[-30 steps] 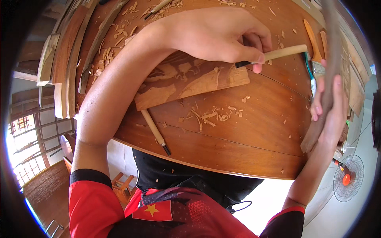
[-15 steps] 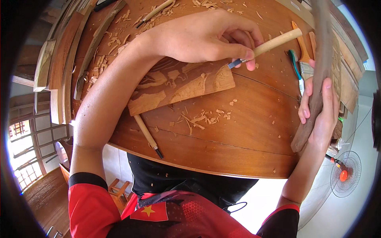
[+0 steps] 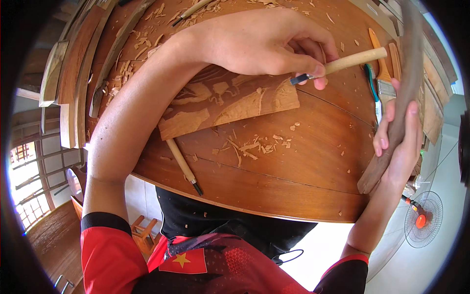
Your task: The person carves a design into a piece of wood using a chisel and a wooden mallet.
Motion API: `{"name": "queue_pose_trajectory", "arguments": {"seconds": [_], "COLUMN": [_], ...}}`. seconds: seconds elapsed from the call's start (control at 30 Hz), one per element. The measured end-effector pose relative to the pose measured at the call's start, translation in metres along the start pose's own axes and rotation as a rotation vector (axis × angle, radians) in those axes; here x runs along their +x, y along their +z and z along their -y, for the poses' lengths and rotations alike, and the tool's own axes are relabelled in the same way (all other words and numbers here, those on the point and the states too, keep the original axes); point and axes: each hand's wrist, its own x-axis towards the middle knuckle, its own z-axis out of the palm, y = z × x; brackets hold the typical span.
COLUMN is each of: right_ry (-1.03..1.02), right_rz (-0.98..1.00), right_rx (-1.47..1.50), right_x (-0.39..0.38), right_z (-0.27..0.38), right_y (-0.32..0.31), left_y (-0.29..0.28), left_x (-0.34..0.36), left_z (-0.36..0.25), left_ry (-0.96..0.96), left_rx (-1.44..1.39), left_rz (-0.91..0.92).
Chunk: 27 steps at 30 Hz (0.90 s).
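My left hand (image 3: 269,44) reaches over a carved reddish-brown board (image 3: 230,105) and pinches a chisel (image 3: 357,60) between thumb and fingers. The chisel's pale round handle points right, and its dark blade tip is at the board's upper right corner. At the table's right side, my right hand (image 3: 404,142) is wrapped round a long, thick brown wooden stick (image 3: 411,73), which rises past the top of the view. My left forearm and wrist cover part of the board's upper left. A second chisel (image 3: 181,161) sticks out from the board's near edge.
Wood shavings (image 3: 254,147) lie scattered on the brown table (image 3: 293,186). Long wooden strips (image 3: 73,73) line the left side. To the right are a flat paintbrush (image 3: 384,73), a green-and-white brush (image 3: 373,93) and stacked boards. Another chisel (image 3: 193,11) lies at the far side.
The chisel's handle end has dipped a little and moved right, its tip staying at the board's corner. The stick's upper part has shifted slightly right. Both grips are unchanged.
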Motion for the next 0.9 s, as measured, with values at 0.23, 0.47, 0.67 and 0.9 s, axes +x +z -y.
{"name": "queue_pose_trajectory", "arguments": {"seconds": [0.23, 0.47, 0.67, 0.9], "right_ry": [-0.156, -0.087, 0.015, 0.062], "right_rz": [0.04, -0.009, 0.027, 0.105], "right_rx": [0.119, 0.065, -0.013, -0.026], "right_x": [-0.002, 0.002, 0.002, 0.003], "right_z": [0.012, 0.005, 0.004, -0.001], "right_y": [-0.021, -0.011, -0.002, -0.012], "left_y": [-0.016, -0.013, -0.015, -0.016], "left_x": [0.0, -0.002, -0.003, -0.003], "left_z": [-0.003, -0.003, -0.004, -0.005], "left_ry": [0.357, 0.144, 0.142, 0.133], "left_rx": [0.125, 0.1, 0.111, 0.216], "left_rz": [0.11, 0.108, 0.107, 0.134]}}
